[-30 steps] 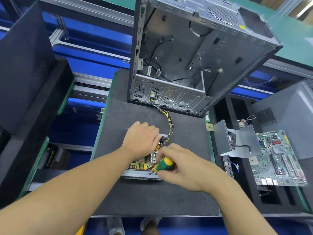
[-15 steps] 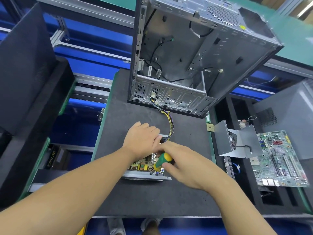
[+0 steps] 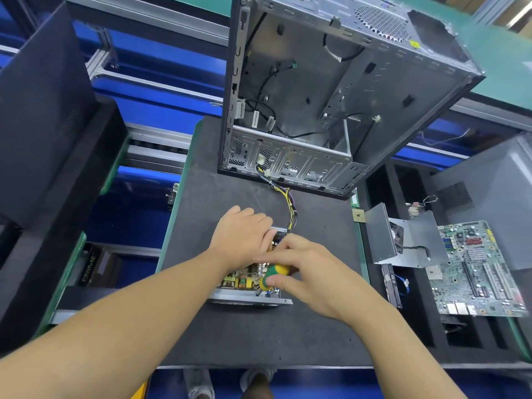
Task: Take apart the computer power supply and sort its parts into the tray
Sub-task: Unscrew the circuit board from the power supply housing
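Head view, power supply [image 3: 244, 286] under left hand [image 3: 241, 237]; right hand [image 3: 311, 272] gripping screwdriver [image 3: 272, 279]

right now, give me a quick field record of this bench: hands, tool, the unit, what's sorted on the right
left hand: flat on the open power supply, steadying it
right hand: gripping a yellow-green screwdriver, tip down in the unit
cable bundle: runs from the supply into the empty case
tray on right: holds a motherboard and a metal cover
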### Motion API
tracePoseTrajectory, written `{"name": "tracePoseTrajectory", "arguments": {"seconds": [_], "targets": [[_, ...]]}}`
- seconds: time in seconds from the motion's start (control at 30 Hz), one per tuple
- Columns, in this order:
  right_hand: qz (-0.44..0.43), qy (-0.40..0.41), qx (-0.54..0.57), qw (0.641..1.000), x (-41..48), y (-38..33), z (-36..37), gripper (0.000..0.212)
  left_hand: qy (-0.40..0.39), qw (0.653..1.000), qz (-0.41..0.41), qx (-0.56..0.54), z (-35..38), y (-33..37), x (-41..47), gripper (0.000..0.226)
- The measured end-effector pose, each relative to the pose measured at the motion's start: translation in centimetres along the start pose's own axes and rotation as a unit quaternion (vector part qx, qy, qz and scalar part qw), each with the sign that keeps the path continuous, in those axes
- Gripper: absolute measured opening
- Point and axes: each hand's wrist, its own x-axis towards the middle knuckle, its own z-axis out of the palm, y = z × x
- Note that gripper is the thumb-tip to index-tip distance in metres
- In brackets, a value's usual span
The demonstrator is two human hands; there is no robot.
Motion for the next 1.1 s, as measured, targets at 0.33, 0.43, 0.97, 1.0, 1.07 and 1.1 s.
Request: {"name": "tracePoseTrajectory", "arguments": {"seconds": [0.33, 0.43, 0.97, 1.0, 1.07, 1.1], "targets": [[-0.010, -0.050, -0.002, 0.999, -0.4, -0.1, 0.0, 0.046, -0.012, 1.000, -0.003, 0.007, -0.1, 0.1, 0.0, 0.034], [-0.012, -0.028, 0.011, 0.999, -0.1, -0.3, 0.3, 0.021, -0.012, 1.000, 0.002, 0.005, -0.3, 0.0, -0.2, 0.036], [0.018, 0.017, -0.106, 0.994, 0.1, -0.1, 1.4, 0.023, -0.007, 1.000, 0.003, -0.009, -0.5, 0.1, 0.1, 0.025], [0.028, 0.014, -0.129, 0.991, 0.2, -0.2, 1.4, 0.029, -0.010, 1.000, 0.003, -0.009, -0.4, 0.1, 0.1, 0.026], [0.037, -0.002, -0.150, 0.988, 0.4, -0.4, 1.3, 0.031, -0.005, 1.000, 0.004, -0.004, -0.3, 0.2, 0.0, 0.028], [0.033, -0.010, -0.147, 0.989, 0.4, -0.5, 1.3, 0.025, -0.001, 1.000, 0.005, -0.003, -0.3, 0.1, 0.0, 0.028]]}}
